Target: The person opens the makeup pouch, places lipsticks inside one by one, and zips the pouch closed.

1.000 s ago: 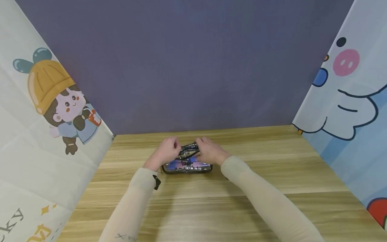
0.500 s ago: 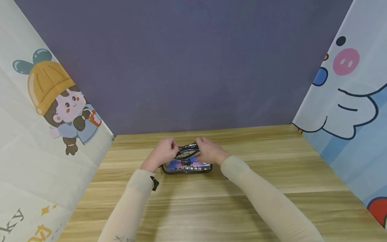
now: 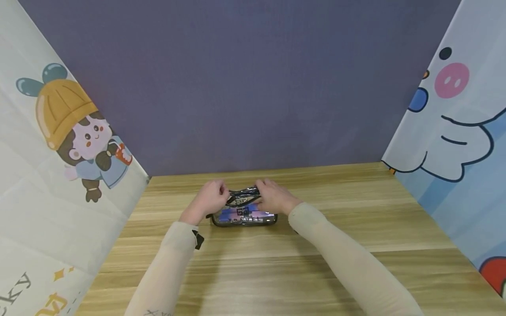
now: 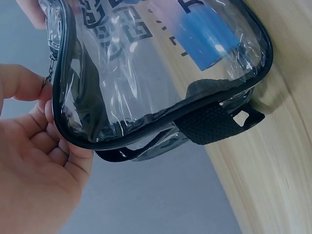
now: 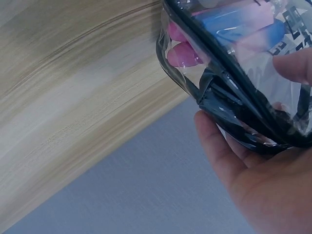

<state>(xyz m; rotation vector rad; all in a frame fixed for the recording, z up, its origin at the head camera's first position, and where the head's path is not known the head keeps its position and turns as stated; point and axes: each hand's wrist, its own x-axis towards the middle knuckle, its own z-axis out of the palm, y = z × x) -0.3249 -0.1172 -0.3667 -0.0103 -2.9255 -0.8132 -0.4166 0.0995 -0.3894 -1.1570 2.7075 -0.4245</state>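
A clear plastic travel pouch point(image 3: 245, 219) with black piping and dark lettering stands on the table. My left hand point(image 3: 208, 198) is at its upper left corner; in the left wrist view, thumb and forefinger pinch a small zipper pull point(image 4: 50, 68) on the top edge. My right hand point(image 3: 275, 197) grips the upper right end, thumb point(image 5: 295, 66) on the printed face and fingers behind. Blue-and-pink containers point(image 5: 239, 22) show through the plastic. A black fabric tab point(image 4: 212, 124) sticks out from the pouch's side.
The wood-grain table point(image 3: 253, 272) ends at a plain dark blue-grey backdrop point(image 3: 253, 87). Cartoon-printed sheets stand along the left point(image 3: 35, 184) and right point(image 3: 474, 175) sides.
My left hand has slid a short way left along the pouch's top edge, showing more of the top. The right hand and the pouch have stayed nearly in place.
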